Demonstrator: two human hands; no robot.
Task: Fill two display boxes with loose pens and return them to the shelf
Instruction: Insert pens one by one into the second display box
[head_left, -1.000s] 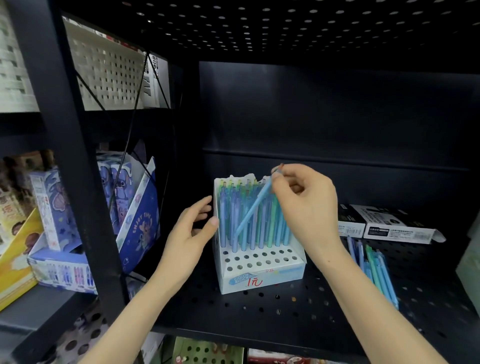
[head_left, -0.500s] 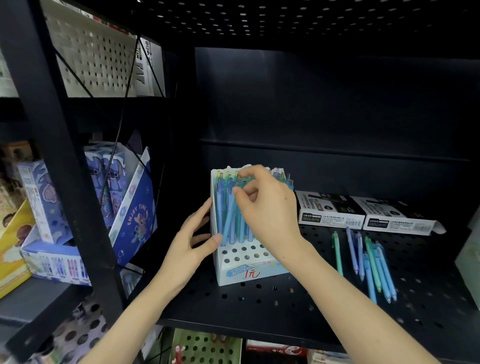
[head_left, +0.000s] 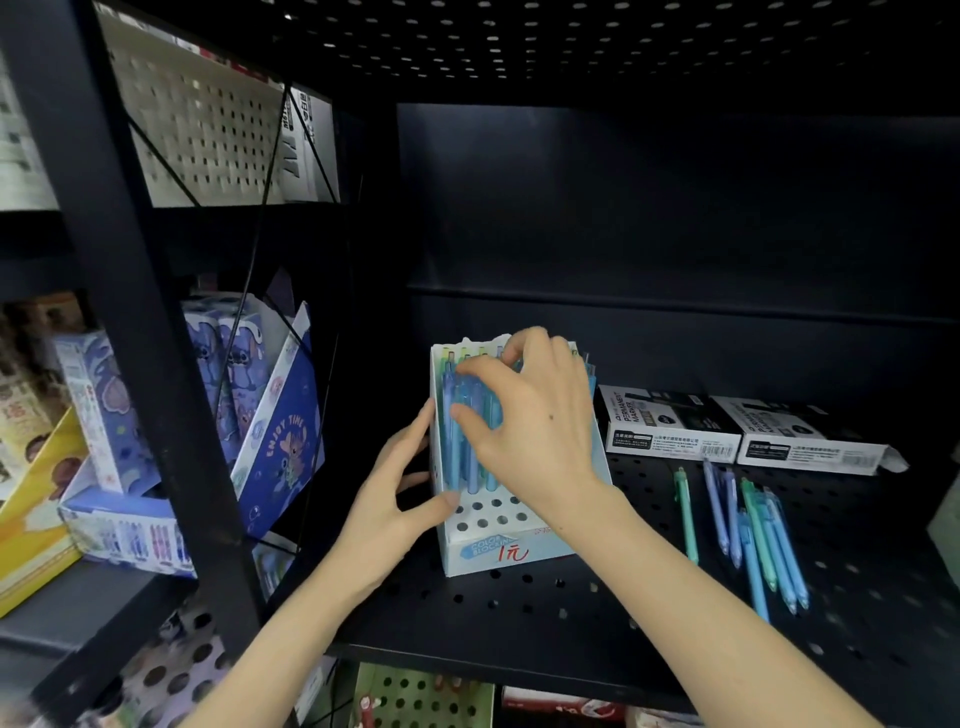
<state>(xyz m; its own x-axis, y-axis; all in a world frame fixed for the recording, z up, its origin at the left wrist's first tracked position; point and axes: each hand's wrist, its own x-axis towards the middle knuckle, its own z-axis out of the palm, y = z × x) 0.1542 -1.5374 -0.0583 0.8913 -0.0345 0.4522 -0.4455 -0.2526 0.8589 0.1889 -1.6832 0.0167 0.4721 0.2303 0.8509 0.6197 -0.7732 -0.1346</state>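
A white display box (head_left: 498, 553) with a holed insert stands on the black perforated shelf (head_left: 519, 613), its back rows full of upright blue and green pens (head_left: 470, 467). My left hand (head_left: 400, 499) holds the box's left side, thumb on the front corner. My right hand (head_left: 535, 421) reaches over the box from the right, its thumb and fingertips curled on a blue pen (head_left: 453, 441) standing in the left rows. Several loose blue, purple and green pens (head_left: 748, 530) lie flat on the shelf to the right.
Two white and black marker cartons (head_left: 670, 431) lie against the back at the right. A black upright post (head_left: 156, 364) separates this bay from the left one, which holds blue cartoon-printed boxes (head_left: 275, 431) and a yellow box (head_left: 36, 519).
My right hand carried the blue pen down and left into the box's left rows. The view shifted, bringing the loose pens and cartons more into sight. My left hand stayed on the box.
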